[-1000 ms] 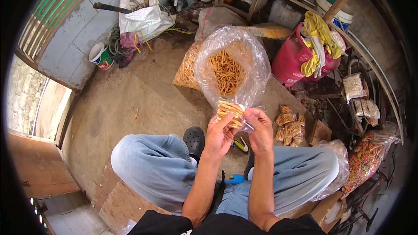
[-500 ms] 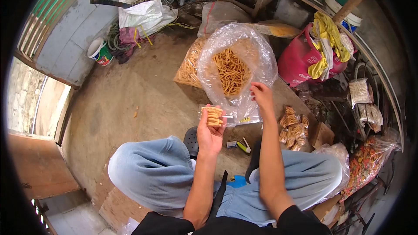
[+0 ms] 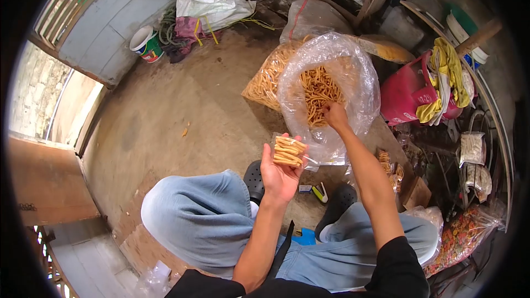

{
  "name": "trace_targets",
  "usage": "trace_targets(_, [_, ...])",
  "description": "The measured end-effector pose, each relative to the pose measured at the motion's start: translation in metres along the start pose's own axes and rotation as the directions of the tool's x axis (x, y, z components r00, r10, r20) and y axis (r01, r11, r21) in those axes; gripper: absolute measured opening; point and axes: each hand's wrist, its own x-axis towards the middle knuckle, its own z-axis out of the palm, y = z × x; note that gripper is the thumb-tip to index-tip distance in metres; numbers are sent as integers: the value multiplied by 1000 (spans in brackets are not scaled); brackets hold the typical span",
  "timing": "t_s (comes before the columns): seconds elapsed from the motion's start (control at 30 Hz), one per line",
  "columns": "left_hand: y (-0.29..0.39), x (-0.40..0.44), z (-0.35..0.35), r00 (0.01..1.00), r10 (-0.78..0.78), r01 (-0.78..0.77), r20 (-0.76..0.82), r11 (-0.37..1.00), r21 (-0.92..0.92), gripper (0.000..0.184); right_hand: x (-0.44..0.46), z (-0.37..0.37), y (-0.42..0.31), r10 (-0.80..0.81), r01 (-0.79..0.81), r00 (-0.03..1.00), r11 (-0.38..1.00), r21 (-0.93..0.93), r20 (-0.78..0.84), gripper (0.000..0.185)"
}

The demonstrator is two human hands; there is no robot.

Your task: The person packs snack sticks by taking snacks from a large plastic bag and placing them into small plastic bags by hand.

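Observation:
A small clear bag of stick snacks (image 3: 289, 151) rests in my left hand (image 3: 280, 179), whose fingers curl round it. My right hand (image 3: 335, 116) reaches into the big open plastic bag (image 3: 364, 91), its closed fingers at the heap of brown snack sticks (image 3: 320, 91); what they hold, if anything, is too small to make out. Behind and left of it leans another full bag of sticks (image 3: 266, 80). Several small filled packets (image 3: 385, 160) lie right of my right forearm, partly hidden by it.
A green-handled stapler (image 3: 319, 192) and a small box (image 3: 305, 189) lie on the floor between my shoes. A pink bin (image 3: 406, 91) with yellow cloths stands at the right, near a bag of colourful snacks (image 3: 461, 237). A white bucket (image 3: 146, 44) is at the back left.
My right hand has left the small bag and moved up into the big bag's snack heap. My left hand keeps the small bag. The view has shifted, so the surroundings sit differently.

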Motion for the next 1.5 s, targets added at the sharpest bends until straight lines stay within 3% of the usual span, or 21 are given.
trace_targets(0.07, [-1,-2,0,1000,4,-4,8,1000,3,50,-5,-1,2,-15,15,1000,1000,-23,14,17])
trace_targets(0.13, [-1,-4,3,1000,7,-7,23,1000,4,49,-11,-6,-1,-41,56,988,993,100,-149,14])
trace_targets(0.17, [-1,-6,5,1000,7,-8,24,1000,23,47,-16,-11,0,-45,60,987,994,94,-152,14])
trace_targets(0.23, [-1,-9,10,999,7,-8,39,999,36,45,-32,-38,-14,109,-38,982,915,402,-154,16])
trace_targets(0.27, [-1,-11,13,999,12,-14,41,999,39,42,-44,-55,-21,103,-31,981,918,395,-163,16])
trace_targets(0.33, [-2,-14,15,999,13,-15,51,999,42,39,-85,-96,-48,277,-179,961,631,754,-3,18])
trace_targets(0.4, [-4,-16,14,997,26,-26,72,1000,3,37,-149,-131,-73,307,-132,951,347,929,20,16])
trace_targets(0.43, [-4,-17,13,995,12,-11,100,1000,-18,35,-169,-141,-81,310,-123,951,347,930,10,16])
trace_targets(0.6, [-13,-23,18,989,-10,12,145,1000,-7,38,-241,-149,-110,386,-6,922,-14,1000,11,11])
trace_targets(0.67, [-15,-25,21,985,-18,18,169,1000,4,40,-253,-149,-118,369,1,930,-12,1000,4,9])
trace_targets(0.73, [-17,-28,22,975,-33,48,221,997,-62,44,-258,-148,-122,364,9,931,-95,995,26,8])
trace_targets(1.03, [-16,-34,27,971,-8,50,240,984,-170,45,-255,-132,-131,337,-28,940,-65,998,48,9])
trace_targets(1.27, [-21,-35,28,956,50,-30,290,997,-73,44,-251,-110,-157,379,-64,920,-115,991,103,13])
trace_targets(1.4, [-27,-39,35,966,104,-98,238,994,-39,44,-247,-97,-171,447,-70,890,-60,996,89,14])
trace_targets(1.47, [-29,-39,36,961,116,-117,251,993,-12,44,-245,-94,-174,455,-103,889,82,991,55,12])
trace_targets(1.5, [-30,-39,36,959,118,-126,257,992,15,44,-244,-92,-173,456,-106,888,81,991,57,12])
